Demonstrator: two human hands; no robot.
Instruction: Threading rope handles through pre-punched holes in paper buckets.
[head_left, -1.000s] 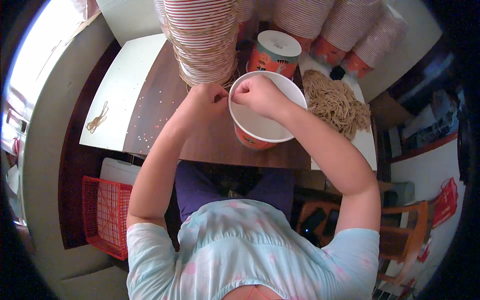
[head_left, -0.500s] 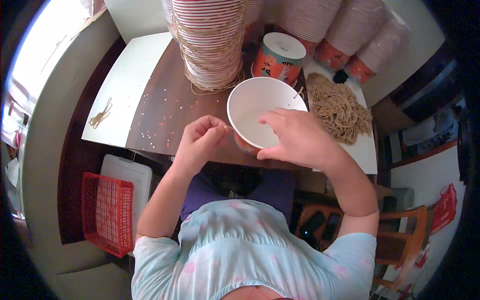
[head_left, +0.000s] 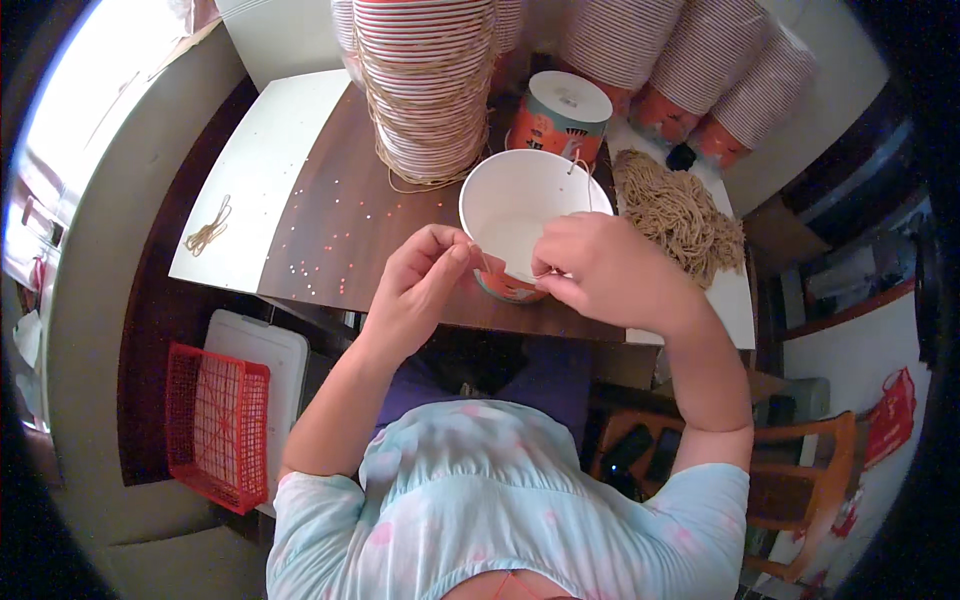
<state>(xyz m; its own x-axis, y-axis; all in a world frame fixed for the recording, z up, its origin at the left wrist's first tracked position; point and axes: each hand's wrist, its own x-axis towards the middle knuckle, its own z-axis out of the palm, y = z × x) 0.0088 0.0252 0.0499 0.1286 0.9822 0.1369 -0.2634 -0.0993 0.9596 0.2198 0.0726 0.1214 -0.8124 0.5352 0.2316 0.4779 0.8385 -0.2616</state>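
Observation:
A paper bucket (head_left: pixel 510 215), white inside with an orange and teal printed outside, stands at the table's near edge, mouth tilted toward me. A thin tan cord (head_left: pixel 590 180) passes through the far right of its rim and hangs down inside. My left hand (head_left: pixel 425 285) is closed in a pinch at the bucket's near left, with a short piece of cord (head_left: pixel 484 257) showing at its fingertips. At the near right rim my right hand (head_left: pixel 615 265) has its thumb and fingers drawn together; what lies between them is mostly hidden.
Behind stands a tall stack of buckets (head_left: pixel 425 90) draped with cords, beside an upturned bucket (head_left: pixel 562 115). A heap of tan cords (head_left: pixel 680 215) lies on the right. More wrapped stacks (head_left: pixel 710 60) line the back. At left lie a loose cord (head_left: pixel 208 228) and a red basket (head_left: pixel 218 425) below.
My right hand has gone from spread fingers over the bucket's mouth to a pinch at its near rim. My left hand has shifted slightly right. The bucket has turned a little.

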